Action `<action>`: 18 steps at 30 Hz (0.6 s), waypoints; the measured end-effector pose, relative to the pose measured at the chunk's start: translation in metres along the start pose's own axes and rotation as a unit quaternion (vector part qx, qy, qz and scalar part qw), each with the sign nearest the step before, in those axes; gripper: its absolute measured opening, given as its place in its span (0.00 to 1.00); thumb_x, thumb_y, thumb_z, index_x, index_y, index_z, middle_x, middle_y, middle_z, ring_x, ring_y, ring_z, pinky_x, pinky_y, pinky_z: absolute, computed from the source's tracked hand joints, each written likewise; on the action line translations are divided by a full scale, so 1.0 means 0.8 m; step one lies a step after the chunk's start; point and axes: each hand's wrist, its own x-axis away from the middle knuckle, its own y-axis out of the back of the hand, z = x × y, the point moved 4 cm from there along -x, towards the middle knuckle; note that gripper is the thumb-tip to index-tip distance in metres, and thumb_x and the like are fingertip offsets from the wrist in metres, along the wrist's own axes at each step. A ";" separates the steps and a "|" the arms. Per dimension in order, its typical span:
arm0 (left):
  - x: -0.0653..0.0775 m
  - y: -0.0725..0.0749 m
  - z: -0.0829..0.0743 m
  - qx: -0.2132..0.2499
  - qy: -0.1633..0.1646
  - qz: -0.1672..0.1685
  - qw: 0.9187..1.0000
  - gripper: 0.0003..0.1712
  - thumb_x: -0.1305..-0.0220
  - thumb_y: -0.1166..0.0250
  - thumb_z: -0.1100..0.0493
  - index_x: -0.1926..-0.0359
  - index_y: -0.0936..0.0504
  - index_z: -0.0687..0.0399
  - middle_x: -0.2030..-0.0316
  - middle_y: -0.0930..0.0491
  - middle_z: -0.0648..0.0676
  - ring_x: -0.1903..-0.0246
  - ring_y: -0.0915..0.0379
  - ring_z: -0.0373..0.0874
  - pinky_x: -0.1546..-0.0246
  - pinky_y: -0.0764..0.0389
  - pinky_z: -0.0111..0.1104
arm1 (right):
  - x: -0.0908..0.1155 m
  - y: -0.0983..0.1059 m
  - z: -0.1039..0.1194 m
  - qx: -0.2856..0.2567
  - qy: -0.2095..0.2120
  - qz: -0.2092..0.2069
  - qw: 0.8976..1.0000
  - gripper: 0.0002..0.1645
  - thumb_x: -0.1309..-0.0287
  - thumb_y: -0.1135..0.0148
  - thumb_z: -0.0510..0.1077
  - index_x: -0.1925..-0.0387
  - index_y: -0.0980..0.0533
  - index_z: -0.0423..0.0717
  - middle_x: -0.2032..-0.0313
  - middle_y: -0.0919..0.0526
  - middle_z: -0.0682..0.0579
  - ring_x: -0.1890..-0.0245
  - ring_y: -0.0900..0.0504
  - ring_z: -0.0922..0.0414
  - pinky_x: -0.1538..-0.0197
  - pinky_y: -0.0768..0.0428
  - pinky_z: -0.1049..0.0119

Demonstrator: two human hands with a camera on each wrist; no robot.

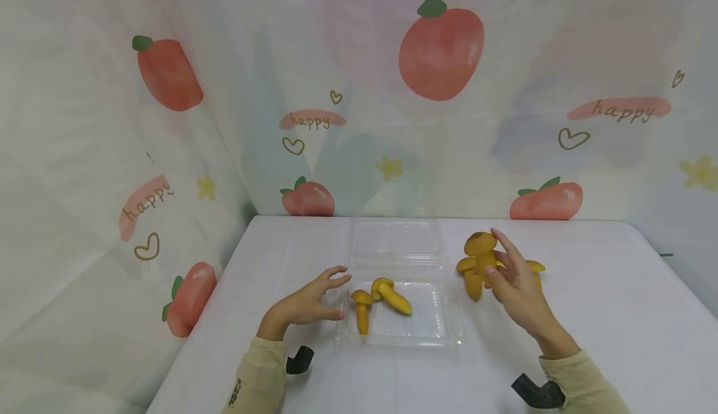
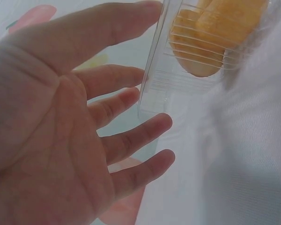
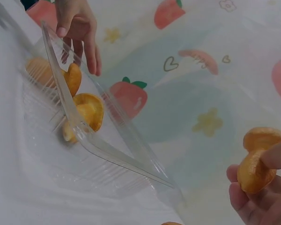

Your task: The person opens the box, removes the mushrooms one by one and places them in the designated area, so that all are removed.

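Observation:
A clear plastic clamshell box [image 1: 432,333] lies unfolded on the table, its lid [image 1: 392,239] laid back. Inside are two yellow toy mushrooms, one upright-looking mushroom [image 1: 362,314] at the left and a slanted mushroom [image 1: 395,297] beside it. My left hand [image 1: 308,298] is at the box's left side, fingers spread and nothing in its grasp; the left wrist view shows its fingertips [image 2: 164,123] close to the clear wall. To the right of the box, my right hand [image 1: 518,283] pinches a mushroom [image 3: 257,171] by its stem, above the table.
More yellow mushrooms lie on the white table [image 1: 606,289] right of the box, one mushroom [image 1: 471,283] left of the held one, another mushroom [image 1: 535,267] partly behind my right hand. A printed curtain [image 1: 359,58] rises behind the table, and another hangs at the left.

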 end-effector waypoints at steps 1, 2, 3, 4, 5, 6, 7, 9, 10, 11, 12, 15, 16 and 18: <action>0.000 0.000 0.000 0.000 0.000 -0.001 1.000 0.44 0.35 0.31 0.59 0.23 0.41 0.59 0.20 0.54 0.58 0.22 0.54 0.64 0.26 0.44 0.63 | 0.000 0.002 0.001 -0.001 -0.001 -0.002 1.000 0.42 0.26 0.49 0.35 0.19 0.54 0.54 0.38 0.29 0.25 0.57 0.20 0.77 0.61 0.16 0.75; 0.001 0.000 -0.001 -0.002 -0.001 -0.001 1.000 0.44 0.35 0.31 0.60 0.23 0.41 0.59 0.20 0.54 0.59 0.22 0.54 0.64 0.26 0.44 0.63 | 0.000 0.005 0.001 -0.004 0.000 -0.003 1.000 0.43 0.26 0.50 0.34 0.19 0.54 0.54 0.37 0.30 0.24 0.57 0.20 0.78 0.62 0.16 0.75; 0.001 0.000 -0.001 -0.003 -0.002 -0.001 1.000 0.44 0.35 0.31 0.60 0.23 0.41 0.59 0.20 0.54 0.59 0.22 0.53 0.64 0.26 0.44 0.62 | 0.001 0.007 0.002 -0.003 0.002 -0.005 1.000 0.43 0.26 0.50 0.33 0.19 0.54 0.54 0.36 0.32 0.23 0.56 0.21 0.79 0.62 0.16 0.76; 0.001 0.000 -0.001 -0.004 -0.004 -0.002 1.000 0.44 0.35 0.31 0.60 0.23 0.41 0.59 0.20 0.54 0.59 0.22 0.53 0.64 0.26 0.44 0.63 | 0.001 0.010 0.002 -0.003 0.007 -0.006 1.000 0.43 0.26 0.50 0.33 0.19 0.54 0.53 0.35 0.34 0.23 0.56 0.22 0.80 0.61 0.17 0.78; 0.001 0.000 -0.002 -0.005 -0.005 -0.002 1.000 0.44 0.35 0.31 0.60 0.23 0.41 0.60 0.20 0.54 0.60 0.22 0.53 0.64 0.27 0.43 0.62 | 0.001 0.013 0.002 -0.002 0.013 -0.008 1.000 0.43 0.27 0.51 0.32 0.19 0.54 0.52 0.35 0.34 0.23 0.56 0.22 0.80 0.60 0.18 0.79; 0.001 0.000 -0.001 -0.007 -0.005 -0.002 1.000 0.44 0.35 0.31 0.60 0.23 0.41 0.60 0.20 0.54 0.60 0.22 0.53 0.64 0.27 0.43 0.62 | 0.000 0.015 0.002 0.001 0.019 -0.010 1.000 0.43 0.27 0.51 0.31 0.19 0.53 0.52 0.34 0.35 0.23 0.56 0.22 0.80 0.60 0.18 0.80; 0.001 0.000 -0.002 -0.007 -0.006 -0.003 1.000 0.44 0.35 0.31 0.60 0.23 0.41 0.60 0.20 0.53 0.60 0.22 0.52 0.64 0.27 0.43 0.62 | 0.000 0.018 0.001 0.008 0.025 -0.013 1.000 0.42 0.28 0.50 0.30 0.19 0.52 0.51 0.34 0.34 0.24 0.55 0.23 0.81 0.59 0.19 0.82; 0.001 0.000 -0.001 -0.011 -0.008 -0.003 1.000 0.44 0.35 0.31 0.60 0.23 0.41 0.60 0.20 0.53 0.60 0.22 0.52 0.63 0.27 0.43 0.62 | 0.001 0.024 0.000 0.028 0.034 -0.016 0.999 0.42 0.29 0.49 0.30 0.20 0.49 0.50 0.34 0.32 0.29 0.53 0.25 0.82 0.57 0.21 0.85; 0.001 0.000 -0.001 -0.013 -0.008 -0.004 1.000 0.44 0.35 0.31 0.59 0.23 0.40 0.60 0.20 0.53 0.60 0.22 0.52 0.63 0.27 0.42 0.62 | 0.001 0.026 -0.001 0.036 0.038 -0.017 0.998 0.41 0.29 0.48 0.30 0.20 0.48 0.49 0.34 0.31 0.34 0.51 0.27 0.83 0.56 0.22 0.86; 0.001 0.000 -0.001 -0.014 -0.008 -0.004 1.000 0.44 0.35 0.31 0.59 0.23 0.40 0.60 0.20 0.53 0.60 0.22 0.52 0.63 0.27 0.42 0.62 | 0.000 0.028 -0.002 0.042 0.041 -0.016 0.998 0.41 0.29 0.48 0.30 0.21 0.47 0.49 0.34 0.30 0.41 0.51 0.28 0.83 0.56 0.22 0.85; 0.001 0.000 -0.001 -0.015 -0.008 -0.004 1.000 0.44 0.35 0.30 0.59 0.23 0.40 0.60 0.20 0.53 0.60 0.22 0.51 0.63 0.27 0.42 0.62 | 0.000 0.029 -0.002 0.046 0.044 -0.014 0.998 0.40 0.29 0.47 0.30 0.21 0.45 0.49 0.33 0.30 0.49 0.49 0.29 0.83 0.55 0.22 0.86; 0.001 -0.001 -0.001 -0.016 -0.009 -0.004 1.000 0.44 0.35 0.30 0.59 0.23 0.40 0.61 0.20 0.53 0.60 0.22 0.51 0.63 0.27 0.42 0.62 | 0.000 0.032 -0.004 0.047 0.054 -0.006 0.997 0.40 0.31 0.45 0.29 0.22 0.44 0.46 0.36 0.33 0.67 0.48 0.30 0.82 0.55 0.21 0.85; 0.001 -0.001 -0.001 -0.015 -0.009 -0.003 1.000 0.44 0.35 0.30 0.59 0.23 0.40 0.61 0.20 0.53 0.60 0.22 0.52 0.63 0.27 0.42 0.62 | 0.000 0.032 -0.004 0.049 0.057 -0.003 0.997 0.40 0.32 0.45 0.28 0.22 0.44 0.45 0.37 0.35 0.69 0.48 0.29 0.82 0.55 0.22 0.85; 0.001 -0.001 -0.001 -0.016 -0.009 -0.003 1.000 0.44 0.35 0.30 0.59 0.23 0.40 0.61 0.20 0.53 0.60 0.22 0.52 0.63 0.27 0.42 0.62 | 0.000 0.034 -0.005 0.052 0.059 0.000 0.997 0.41 0.33 0.44 0.28 0.22 0.44 0.45 0.36 0.34 0.65 0.48 0.29 0.82 0.54 0.22 0.86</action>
